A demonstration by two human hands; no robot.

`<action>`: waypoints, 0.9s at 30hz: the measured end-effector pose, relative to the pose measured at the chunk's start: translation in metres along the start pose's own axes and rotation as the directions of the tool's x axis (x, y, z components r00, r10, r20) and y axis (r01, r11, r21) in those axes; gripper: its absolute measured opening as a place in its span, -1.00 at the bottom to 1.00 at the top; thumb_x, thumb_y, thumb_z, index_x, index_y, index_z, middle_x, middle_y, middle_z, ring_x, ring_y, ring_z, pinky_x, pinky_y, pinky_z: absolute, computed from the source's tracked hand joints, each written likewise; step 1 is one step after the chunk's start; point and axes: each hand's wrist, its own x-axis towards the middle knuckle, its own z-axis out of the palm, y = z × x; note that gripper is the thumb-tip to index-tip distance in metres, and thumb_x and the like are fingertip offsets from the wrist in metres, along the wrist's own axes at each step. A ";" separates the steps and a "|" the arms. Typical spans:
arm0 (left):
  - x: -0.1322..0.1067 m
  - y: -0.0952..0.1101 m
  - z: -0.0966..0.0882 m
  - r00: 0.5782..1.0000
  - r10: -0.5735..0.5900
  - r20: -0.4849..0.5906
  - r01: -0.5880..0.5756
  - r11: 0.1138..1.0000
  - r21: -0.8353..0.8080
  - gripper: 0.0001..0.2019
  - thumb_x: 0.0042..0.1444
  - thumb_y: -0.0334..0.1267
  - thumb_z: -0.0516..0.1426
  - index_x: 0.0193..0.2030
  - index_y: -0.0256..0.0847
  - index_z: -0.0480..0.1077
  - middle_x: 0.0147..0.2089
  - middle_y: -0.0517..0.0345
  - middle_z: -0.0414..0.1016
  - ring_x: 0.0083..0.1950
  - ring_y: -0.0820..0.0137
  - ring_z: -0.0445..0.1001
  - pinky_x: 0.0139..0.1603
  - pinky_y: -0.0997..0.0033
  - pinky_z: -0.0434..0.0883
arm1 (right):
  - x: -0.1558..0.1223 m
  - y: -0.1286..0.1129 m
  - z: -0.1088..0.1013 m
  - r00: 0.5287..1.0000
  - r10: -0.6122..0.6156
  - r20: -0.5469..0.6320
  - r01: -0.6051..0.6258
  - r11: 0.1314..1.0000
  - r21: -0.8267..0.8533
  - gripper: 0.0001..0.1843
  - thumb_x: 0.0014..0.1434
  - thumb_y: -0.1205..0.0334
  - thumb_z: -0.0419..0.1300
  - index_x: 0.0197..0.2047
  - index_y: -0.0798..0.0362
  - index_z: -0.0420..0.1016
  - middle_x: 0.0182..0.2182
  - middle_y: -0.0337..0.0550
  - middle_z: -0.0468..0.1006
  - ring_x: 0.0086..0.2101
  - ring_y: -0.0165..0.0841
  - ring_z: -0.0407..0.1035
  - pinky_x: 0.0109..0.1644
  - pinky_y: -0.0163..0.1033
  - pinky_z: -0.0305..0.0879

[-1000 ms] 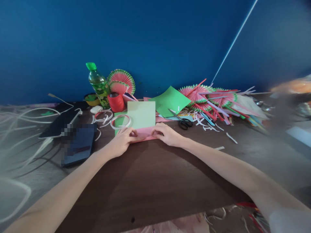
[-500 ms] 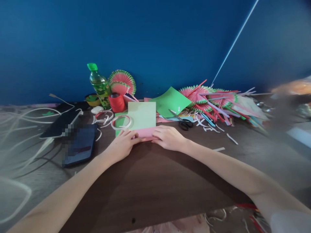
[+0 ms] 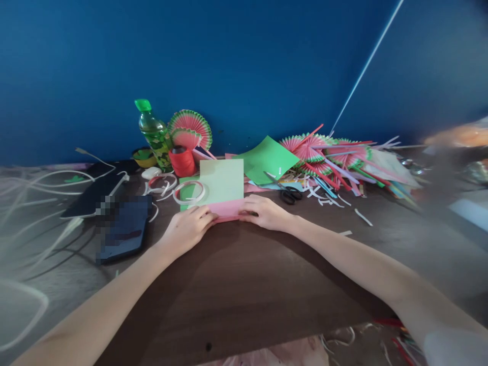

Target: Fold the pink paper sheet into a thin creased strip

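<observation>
- Head view: both hands are pressing down on a sheet of paper lying flat on the dark counter (image 3: 244, 284), its light green face (image 3: 223, 180) turned up and a pink strip (image 3: 229, 209) folded over along the near edge.
- The left hand (image 3: 186, 229) is resting palm-down at the strip's left end, fingers loosely curled and fingertips touching the pink fold; the right hand (image 3: 267, 212) is lying on the strip's right end, fingers flat and close together (neither hand is gripping, both are pinning).
- Judged from this, a pleat is being creased along the near edge; the next move would call for firm, even pressure along the whole fold, with the edges kept square.
- Just beyond the paper are lying a tape ring (image 3: 189, 191), black scissors (image 3: 287, 192), a green sheet (image 3: 269, 158) and a red spool (image 3: 182, 160).
- Against the blue wall are standing a green-capped bottle (image 3: 154, 133) and finished pink-and-green paper fans (image 3: 190, 129).
</observation>
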 end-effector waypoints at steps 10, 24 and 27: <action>0.000 -0.002 -0.002 0.979 -0.128 -0.157 0.088 0.967 -0.238 -0.70 0.25 -0.23 -0.16 -0.31 -0.24 0.35 -0.30 0.08 0.39 -0.23 0.38 0.37 -0.23 0.44 0.30 | -0.001 -0.011 -0.003 0.982 0.040 -0.185 -0.044 0.999 -0.018 -0.74 0.27 0.28 -0.09 -0.33 0.13 0.38 -0.37 -0.05 0.40 -0.32 -0.34 0.25 -0.20 -0.25 0.19; 0.005 -0.006 -0.013 0.919 -0.374 0.125 0.367 0.694 -0.619 -0.72 0.09 -0.09 0.01 -0.37 -0.19 0.46 -0.28 0.14 0.53 -0.23 0.30 0.44 -0.19 0.37 0.33 | 0.007 -0.008 -0.006 0.916 0.400 0.024 -0.358 0.789 0.500 -0.88 0.10 0.32 0.14 -0.41 0.17 0.47 -0.46 -0.19 0.48 -0.40 -0.42 0.31 -0.28 -0.33 0.21; 0.005 -0.009 -0.011 0.964 -0.252 0.085 0.260 0.824 -0.503 -0.75 0.12 -0.14 0.00 -0.35 -0.17 0.46 -0.27 0.13 0.52 -0.20 0.30 0.43 -0.15 0.34 0.32 | 0.005 -0.007 -0.007 0.949 0.315 -0.019 -0.292 0.899 0.327 -0.89 0.10 0.35 0.17 -0.40 0.16 0.51 -0.46 -0.16 0.49 -0.39 -0.41 0.30 -0.27 -0.32 0.19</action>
